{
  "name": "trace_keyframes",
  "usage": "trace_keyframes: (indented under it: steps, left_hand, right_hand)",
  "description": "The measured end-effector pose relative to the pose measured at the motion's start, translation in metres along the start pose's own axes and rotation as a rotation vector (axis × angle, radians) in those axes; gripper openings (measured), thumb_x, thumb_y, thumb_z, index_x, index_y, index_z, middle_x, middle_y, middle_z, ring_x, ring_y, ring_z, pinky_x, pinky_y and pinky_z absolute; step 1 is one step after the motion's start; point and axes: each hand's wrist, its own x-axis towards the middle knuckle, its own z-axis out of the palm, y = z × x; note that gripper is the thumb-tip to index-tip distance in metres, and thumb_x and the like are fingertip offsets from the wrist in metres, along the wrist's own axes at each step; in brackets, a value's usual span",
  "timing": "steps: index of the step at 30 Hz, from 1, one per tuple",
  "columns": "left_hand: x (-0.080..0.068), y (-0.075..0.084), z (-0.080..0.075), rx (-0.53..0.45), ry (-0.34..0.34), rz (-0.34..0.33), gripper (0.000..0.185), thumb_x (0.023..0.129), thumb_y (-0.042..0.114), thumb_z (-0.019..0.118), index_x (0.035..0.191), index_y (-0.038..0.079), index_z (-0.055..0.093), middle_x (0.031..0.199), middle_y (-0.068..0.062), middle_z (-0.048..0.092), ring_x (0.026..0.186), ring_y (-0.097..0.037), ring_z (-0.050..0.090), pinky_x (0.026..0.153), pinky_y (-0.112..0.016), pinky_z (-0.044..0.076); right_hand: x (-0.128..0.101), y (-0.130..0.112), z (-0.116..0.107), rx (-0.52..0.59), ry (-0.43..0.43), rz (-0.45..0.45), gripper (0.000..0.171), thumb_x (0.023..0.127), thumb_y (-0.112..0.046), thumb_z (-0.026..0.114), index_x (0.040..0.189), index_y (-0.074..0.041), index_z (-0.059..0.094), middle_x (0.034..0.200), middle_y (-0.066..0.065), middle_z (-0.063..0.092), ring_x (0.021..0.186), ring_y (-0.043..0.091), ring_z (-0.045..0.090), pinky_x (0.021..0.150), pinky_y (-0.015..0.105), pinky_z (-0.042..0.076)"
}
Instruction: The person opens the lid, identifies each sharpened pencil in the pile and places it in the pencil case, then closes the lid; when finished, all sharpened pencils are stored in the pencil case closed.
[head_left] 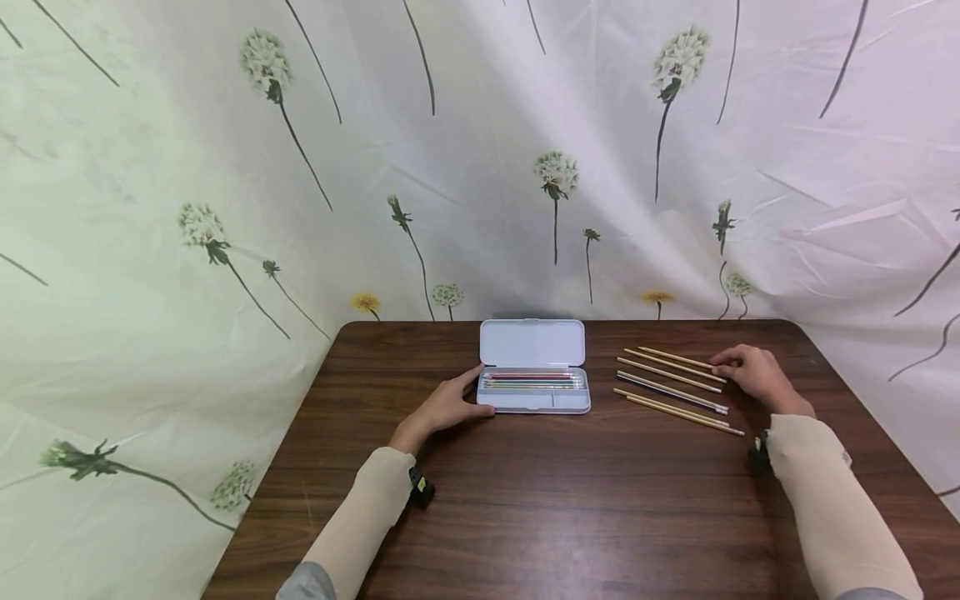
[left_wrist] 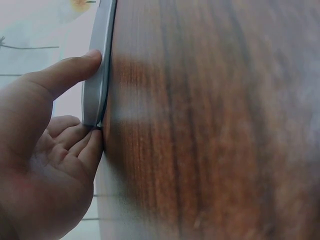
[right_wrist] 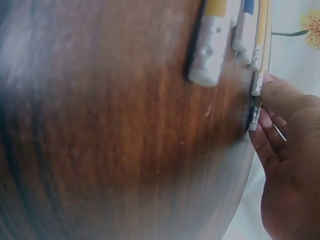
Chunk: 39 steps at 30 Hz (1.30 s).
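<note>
— Where was the pencil case (head_left: 534, 392) when you looked?

— In the middle of the frame, toward the far edge of the dark wooden table (head_left: 525, 517), just before the flowered curtain (head_left: 225, 167). It lay open, the white lid folded back flat, and a row of coloured pencils (head_left: 532, 380) was packed side by side in the tray.

— And the left hand (head_left: 450, 406)?

— It was at the case's left end. The thumb pressed on the near left corner and the fingers reached along the side toward the hinge. The left wrist view showed the thumb (left_wrist: 70, 70) lying straight along the case's edge and the other fingers (left_wrist: 82, 147) curled beneath, their tips against its lower rim, so it was bracing the case between them.

— The right hand (head_left: 756, 375)?

— Right of centre, at the far ends of the loose pencils (head_left: 675, 387), six or so, spread in a loose fan on the bare wood well apart from the case. The fingers were bent, and in the right wrist view the fingertips (right_wrist: 280, 100) pinched the eraser end of the outermost pencil (right_wrist: 255, 114). The rest of the loose ones lay untouched.

— Sleeves?

— Both arms wore pale beige sleeves (head_left: 832, 500).
</note>
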Motion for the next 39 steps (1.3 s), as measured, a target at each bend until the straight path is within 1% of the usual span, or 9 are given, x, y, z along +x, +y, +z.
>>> trace_keyframes:
  steps: [4, 12, 24, 26, 29, 33, 36, 37, 39]
  left_hand:
    - [0.0, 0.0, 0.001, 0.002, 0.002, 0.005, 0.094, 0.095, 0.033, 0.083, 0.17, 0.014, 0.03, 0.171, -0.017, 0.037, 0.157, -0.035, 0.041, 0.125, -0.051, 0.04]
    - [0.001, -0.002, 0.001, 0.016, 0.008, 0.007, 0.093, 0.095, 0.033, 0.083, 0.17, 0.015, 0.031, 0.171, -0.018, 0.037, 0.156, -0.035, 0.042, 0.125, -0.051, 0.04]
    - [0.002, -0.002, 0.002, 0.007, 0.01, 0.005, 0.094, 0.095, 0.033, 0.084, 0.17, 0.015, 0.03, 0.172, -0.016, 0.037, 0.158, -0.035, 0.039, 0.126, -0.051, 0.038]
    - [0.002, -0.002, 0.002, 0.008, 0.011, 0.005, 0.094, 0.095, 0.033, 0.084, 0.17, 0.014, 0.03, 0.172, -0.016, 0.037, 0.158, -0.035, 0.039, 0.126, -0.051, 0.038]
    - [0.003, -0.003, 0.003, 0.01, 0.013, 0.005, 0.094, 0.095, 0.032, 0.084, 0.17, 0.014, 0.03, 0.172, -0.017, 0.037, 0.158, -0.035, 0.04, 0.126, -0.051, 0.038]
    - [0.003, -0.002, 0.002, 0.012, 0.014, 0.004, 0.093, 0.095, 0.032, 0.083, 0.17, 0.014, 0.031, 0.172, -0.017, 0.037, 0.157, -0.035, 0.04, 0.126, -0.051, 0.038]
    - [0.002, -0.002, 0.002, 0.013, 0.012, 0.0, 0.093, 0.095, 0.033, 0.083, 0.17, 0.014, 0.031, 0.172, -0.016, 0.037, 0.158, -0.034, 0.039, 0.126, -0.051, 0.038]
    - [0.002, -0.002, 0.002, 0.014, 0.012, -0.001, 0.093, 0.095, 0.032, 0.084, 0.169, 0.014, 0.031, 0.172, -0.016, 0.037, 0.158, -0.034, 0.039, 0.126, -0.051, 0.037]
    - [0.002, -0.002, 0.002, 0.016, 0.013, -0.001, 0.093, 0.095, 0.033, 0.084, 0.169, 0.014, 0.032, 0.172, -0.016, 0.037, 0.158, -0.034, 0.039, 0.126, -0.05, 0.037]
  right_hand:
    - [-0.002, -0.002, 0.0, 0.004, 0.007, -0.008, 0.015, 0.099, -0.007, 0.074, 0.106, 0.004, 0.081, 0.109, 0.029, 0.075, 0.1, 0.046, 0.069, 0.09, 0.066, 0.053]
    - [-0.006, -0.003, 0.003, 0.028, 0.067, -0.02, 0.016, 0.101, -0.009, 0.073, 0.107, 0.004, 0.081, 0.112, 0.03, 0.076, 0.109, 0.053, 0.068, 0.096, 0.069, 0.05]
    - [-0.004, -0.015, -0.001, 0.114, 0.131, -0.06, 0.015, 0.1, -0.011, 0.075, 0.109, -0.001, 0.083, 0.11, 0.024, 0.079, 0.108, 0.048, 0.072, 0.095, 0.065, 0.053]
    - [-0.002, -0.018, -0.003, 0.114, 0.135, -0.07, 0.015, 0.1, -0.011, 0.075, 0.109, -0.003, 0.084, 0.11, 0.022, 0.08, 0.106, 0.046, 0.072, 0.093, 0.061, 0.056]
    - [0.0, -0.026, -0.007, 0.107, 0.143, -0.086, 0.014, 0.1, -0.011, 0.075, 0.109, -0.005, 0.084, 0.108, 0.019, 0.081, 0.101, 0.038, 0.074, 0.084, 0.044, 0.059]
    - [0.003, -0.037, -0.013, 0.1, 0.172, -0.129, 0.012, 0.099, -0.01, 0.077, 0.107, -0.007, 0.085, 0.103, 0.016, 0.082, 0.089, 0.014, 0.073, 0.073, 0.021, 0.051]
    - [0.004, -0.047, -0.015, 0.105, 0.187, -0.163, 0.011, 0.098, -0.008, 0.078, 0.106, -0.006, 0.085, 0.099, 0.015, 0.082, 0.083, -0.001, 0.067, 0.07, 0.016, 0.047]
    - [0.005, -0.05, -0.016, 0.111, 0.189, -0.169, 0.011, 0.097, -0.007, 0.078, 0.106, -0.006, 0.085, 0.099, 0.015, 0.082, 0.082, -0.002, 0.067, 0.069, 0.015, 0.047]
    - [0.006, -0.057, -0.017, 0.121, 0.187, -0.184, 0.012, 0.097, -0.005, 0.077, 0.106, -0.005, 0.085, 0.099, 0.015, 0.082, 0.082, 0.004, 0.071, 0.068, 0.015, 0.047]
